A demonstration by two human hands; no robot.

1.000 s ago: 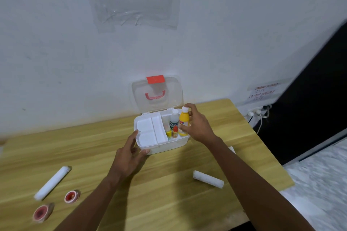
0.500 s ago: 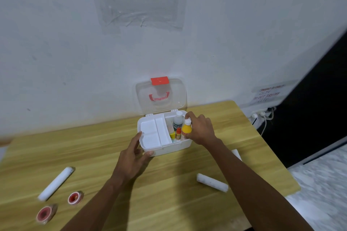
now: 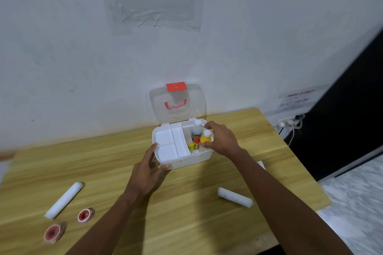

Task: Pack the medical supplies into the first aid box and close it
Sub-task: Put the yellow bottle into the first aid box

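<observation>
The open lid (image 3: 176, 103) is standing upright against the wall (image 3: 83, 68), closing off the first aid box (image 3: 192, 160) from behind, so the way in is lying open from above and from the front. Inside, a white tray (image 3: 167, 145) is covering the left part. In the right compartment a white bottle (image 3: 196, 130), a yellow bottle (image 3: 205, 139) and a small red bottle (image 3: 196, 143) are standing packed together. The right hand (image 3: 222, 138) is wrapping the yellow bottle and covering that corner. The left hand (image 3: 148, 170) is resting against the front-left corner. Bare table (image 3: 186, 203) is stretching between the forearms, apart from a gauze roll (image 3: 235, 197) lying close beside the right forearm. A second gauze roll (image 3: 64, 200) and two tape rolls (image 3: 85, 215) are lying well off left.
</observation>
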